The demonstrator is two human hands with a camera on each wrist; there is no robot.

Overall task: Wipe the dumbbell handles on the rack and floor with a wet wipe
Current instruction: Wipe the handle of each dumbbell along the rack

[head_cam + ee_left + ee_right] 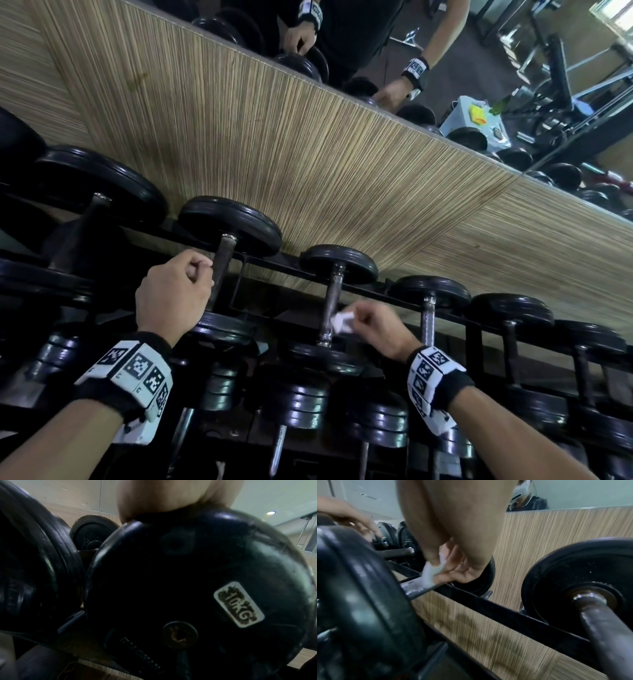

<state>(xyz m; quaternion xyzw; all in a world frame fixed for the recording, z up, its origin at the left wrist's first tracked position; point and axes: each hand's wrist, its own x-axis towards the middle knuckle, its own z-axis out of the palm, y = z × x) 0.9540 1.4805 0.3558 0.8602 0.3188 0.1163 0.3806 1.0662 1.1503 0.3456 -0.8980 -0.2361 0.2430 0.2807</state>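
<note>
The right hand [375, 323] pinches a crumpled white wet wipe [340, 322] against a bare steel dumbbell handle [330, 305] on the black rack's [373, 291] top rail; the left hand [174, 291] curls beside the neighbouring handle [221, 270], empty I think. The small wad could slip, missing the handle's underside.

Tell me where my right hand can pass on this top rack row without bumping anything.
Open gaps lie between neighbouring handles: between the handle being wiped and the next handle to its right. Left hand fills the gap by the larger dumbbell. The lower tier is crowded.
</note>
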